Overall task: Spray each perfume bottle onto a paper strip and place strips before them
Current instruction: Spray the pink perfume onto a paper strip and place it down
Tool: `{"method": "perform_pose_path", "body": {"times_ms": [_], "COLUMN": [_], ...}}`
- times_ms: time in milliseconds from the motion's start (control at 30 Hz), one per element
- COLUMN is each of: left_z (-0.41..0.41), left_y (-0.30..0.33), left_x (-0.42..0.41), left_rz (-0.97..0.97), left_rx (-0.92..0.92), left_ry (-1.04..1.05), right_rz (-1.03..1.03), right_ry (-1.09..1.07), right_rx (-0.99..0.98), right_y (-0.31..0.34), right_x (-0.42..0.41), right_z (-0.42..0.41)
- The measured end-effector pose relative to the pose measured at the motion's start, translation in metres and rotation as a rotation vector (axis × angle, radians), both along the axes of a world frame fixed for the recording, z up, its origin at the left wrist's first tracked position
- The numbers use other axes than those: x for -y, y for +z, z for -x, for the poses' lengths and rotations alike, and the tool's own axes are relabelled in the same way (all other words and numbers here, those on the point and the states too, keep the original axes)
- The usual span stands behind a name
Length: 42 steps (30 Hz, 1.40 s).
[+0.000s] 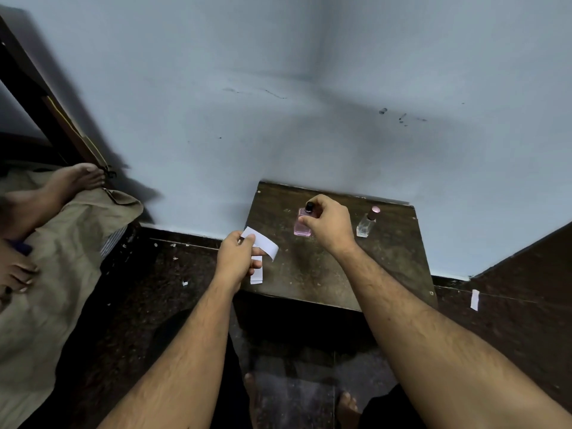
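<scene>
Right hand [328,224] grasps pink perfume bottle [302,224] on stool [387,274]. Left hand [236,258] pinches paper strip [263,243], 8 o'clock of bottle. Clear bottle [364,226] at 3 o'clock.

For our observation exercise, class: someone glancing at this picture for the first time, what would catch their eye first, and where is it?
The two bare forearms reaching up from the bottom edge lead the eye to a small dark wooden table against the pale blue wall. There the right hand grips a pink perfume bottle, while the left hand pinches white paper strips at the table's left edge. A clear bottle stands untouched to the right.
</scene>
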<state>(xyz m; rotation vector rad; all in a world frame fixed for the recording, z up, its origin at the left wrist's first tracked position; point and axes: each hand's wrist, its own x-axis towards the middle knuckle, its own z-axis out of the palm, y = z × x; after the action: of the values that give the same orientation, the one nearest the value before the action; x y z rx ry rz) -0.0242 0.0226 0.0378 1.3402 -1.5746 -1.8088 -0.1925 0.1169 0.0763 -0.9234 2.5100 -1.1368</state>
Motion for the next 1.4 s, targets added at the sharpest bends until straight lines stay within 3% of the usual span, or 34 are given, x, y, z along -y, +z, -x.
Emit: {"method": "perform_pose_path", "body": {"times_ms": [533,1233,1400], "left_z": [0.026,0.03,0.03], "left_y": [-0.02,-0.023,-0.023], "left_x": [0.018,0.02,0.021], "left_rz": [0.174,0.194,0.204], "left_rx": [0.096,0.078,0.087], "left_ry": [-0.138,-0.154,-0.166], "right_rz": [-0.145,-0.176,-0.082], "right_ry": [0.034,0.071,0.004], "right_rx": [-0.056,-0.104,-0.325], "right_y": [-0.036,-0.037,-0.03], "right_x": [0.057,0.055,0.047], "right_z": [0.021,0.02,0.014]}}
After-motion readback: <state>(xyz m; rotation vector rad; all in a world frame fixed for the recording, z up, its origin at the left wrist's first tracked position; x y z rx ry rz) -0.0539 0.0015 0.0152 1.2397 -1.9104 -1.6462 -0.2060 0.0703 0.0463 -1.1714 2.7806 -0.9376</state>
